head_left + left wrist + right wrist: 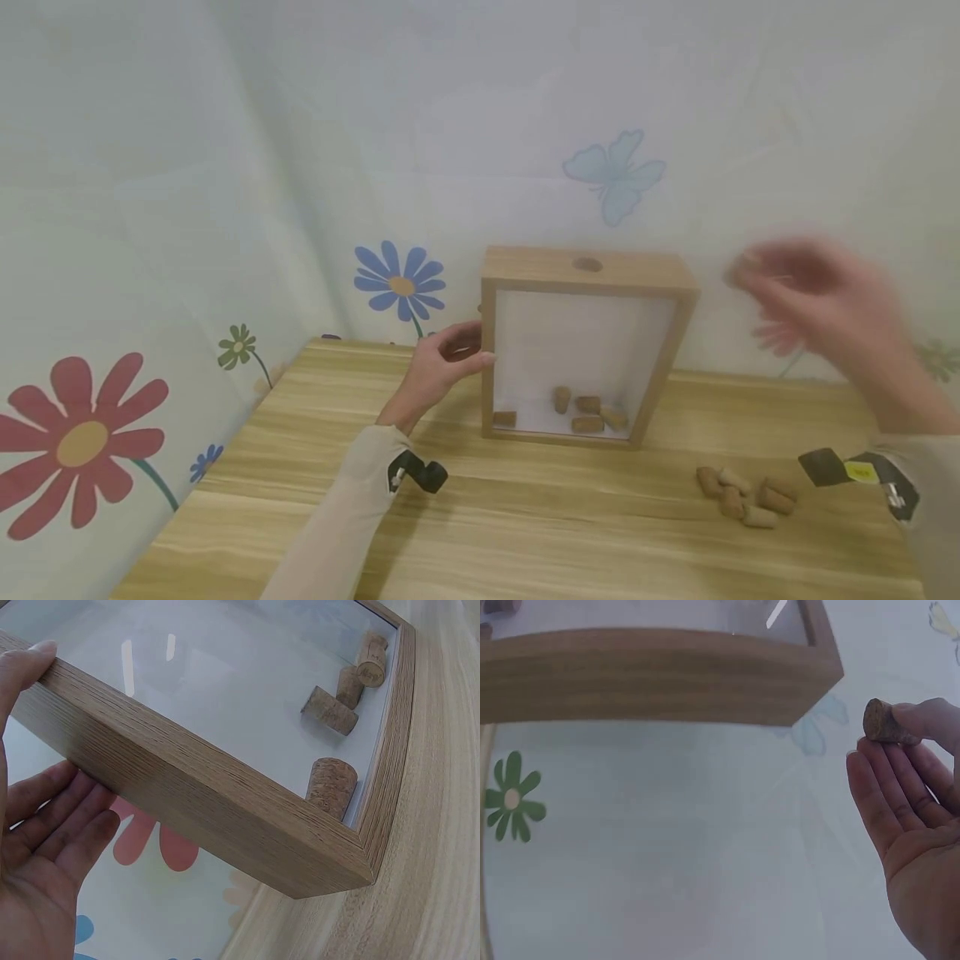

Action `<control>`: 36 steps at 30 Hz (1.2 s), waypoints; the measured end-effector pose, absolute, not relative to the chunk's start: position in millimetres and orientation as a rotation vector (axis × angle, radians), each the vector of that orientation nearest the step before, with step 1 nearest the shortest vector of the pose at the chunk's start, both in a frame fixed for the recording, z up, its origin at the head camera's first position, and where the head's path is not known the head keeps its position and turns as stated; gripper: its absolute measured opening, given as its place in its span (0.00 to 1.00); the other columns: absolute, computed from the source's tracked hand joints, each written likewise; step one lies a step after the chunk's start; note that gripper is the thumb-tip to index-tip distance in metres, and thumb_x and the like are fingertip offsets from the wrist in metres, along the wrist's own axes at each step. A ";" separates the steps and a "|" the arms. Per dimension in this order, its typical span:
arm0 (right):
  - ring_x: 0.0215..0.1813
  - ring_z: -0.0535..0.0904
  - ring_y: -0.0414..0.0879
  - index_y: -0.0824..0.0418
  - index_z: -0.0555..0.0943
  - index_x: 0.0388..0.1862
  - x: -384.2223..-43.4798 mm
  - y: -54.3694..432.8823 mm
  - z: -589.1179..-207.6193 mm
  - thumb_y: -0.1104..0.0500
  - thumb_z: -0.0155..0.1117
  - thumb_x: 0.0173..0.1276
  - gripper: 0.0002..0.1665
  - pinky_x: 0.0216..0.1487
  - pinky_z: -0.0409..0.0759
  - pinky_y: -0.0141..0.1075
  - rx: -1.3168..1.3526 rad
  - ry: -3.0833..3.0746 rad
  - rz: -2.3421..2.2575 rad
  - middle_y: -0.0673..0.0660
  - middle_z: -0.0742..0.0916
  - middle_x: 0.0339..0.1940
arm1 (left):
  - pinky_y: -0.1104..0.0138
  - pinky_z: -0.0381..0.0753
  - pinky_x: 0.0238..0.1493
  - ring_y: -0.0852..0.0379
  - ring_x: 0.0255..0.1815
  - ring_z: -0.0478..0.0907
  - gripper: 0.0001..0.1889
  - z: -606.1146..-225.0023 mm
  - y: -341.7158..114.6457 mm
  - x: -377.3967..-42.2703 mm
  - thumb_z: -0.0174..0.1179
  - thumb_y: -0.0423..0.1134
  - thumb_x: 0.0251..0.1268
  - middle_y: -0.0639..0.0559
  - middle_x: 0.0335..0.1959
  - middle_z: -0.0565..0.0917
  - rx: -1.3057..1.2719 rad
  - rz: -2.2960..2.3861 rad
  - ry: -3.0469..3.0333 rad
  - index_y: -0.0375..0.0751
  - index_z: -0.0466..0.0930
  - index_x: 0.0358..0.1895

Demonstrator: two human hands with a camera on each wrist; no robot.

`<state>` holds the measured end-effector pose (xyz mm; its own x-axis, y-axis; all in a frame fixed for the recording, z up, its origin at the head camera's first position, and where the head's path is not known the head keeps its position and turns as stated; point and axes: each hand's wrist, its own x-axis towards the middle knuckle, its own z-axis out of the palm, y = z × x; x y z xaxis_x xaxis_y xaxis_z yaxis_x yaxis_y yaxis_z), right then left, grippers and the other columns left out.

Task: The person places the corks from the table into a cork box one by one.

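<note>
A wooden shadow-box frame (585, 271) with a clear front stands upright on the table, a round hole in its top edge. Several corks (587, 424) lie inside along its bottom. My left hand (442, 367) grips the frame's left side, thumb at the front edge and fingers behind, as the left wrist view shows. Raised to the right of the frame, my right hand (817, 292) is blurred in the head view. In the right wrist view it pinches a cork (885, 724) between thumb and fingertips, beside the frame's upper corner.
A small pile of loose corks (760, 517) lies on the wood-grain table (465, 533), in front and to the right of the frame. Behind the table hangs a pale cloth (450, 125) printed with flowers and a butterfly. Both wrists wear dark camera straps.
</note>
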<state>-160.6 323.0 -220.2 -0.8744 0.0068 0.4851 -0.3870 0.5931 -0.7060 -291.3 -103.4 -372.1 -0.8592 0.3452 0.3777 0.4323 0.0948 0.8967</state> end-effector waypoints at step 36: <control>0.53 0.87 0.54 0.67 0.83 0.61 -220.6 202.2 -192.4 0.66 0.74 0.71 0.21 0.53 0.82 0.23 0.735 -2.363 0.927 0.63 0.90 0.52 | 0.61 0.82 0.66 0.45 0.65 0.81 0.32 -371.8 -105.3 -290.3 0.74 0.38 0.67 0.40 0.64 0.84 -0.812 -1.898 -2.259 0.34 0.77 0.72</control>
<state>-220.6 202.2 -192.4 -0.7327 -0.2991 0.6113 -0.6350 0.6236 -0.4560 -290.3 -105.3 -371.8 -0.8560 0.3409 0.3885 0.4414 0.0910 0.8927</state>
